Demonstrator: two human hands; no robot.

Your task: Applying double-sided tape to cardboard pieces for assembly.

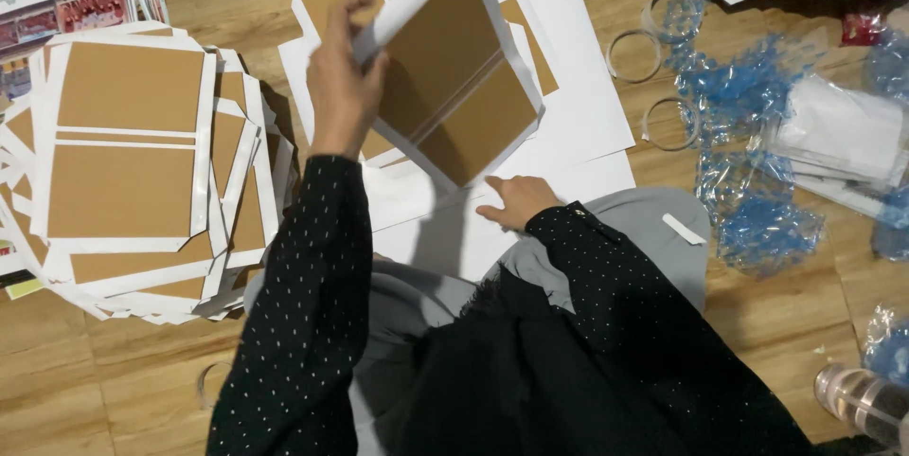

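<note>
Left hand (pixel 343 87) grips a brown card (pixel 453 77) by its white edge, tilted up off the pile (pixel 568 106), right hand (pixel 516 200) open, flat, steadying white sheets (pixel 445 238) on floor (pixel 114 390).

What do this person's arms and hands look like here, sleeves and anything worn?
Both arms wear long black sleeves sprinkled with small white flecks, reaching the wrists. The left hand and right hand are bare: no gloves, rings or watch visible.
</note>
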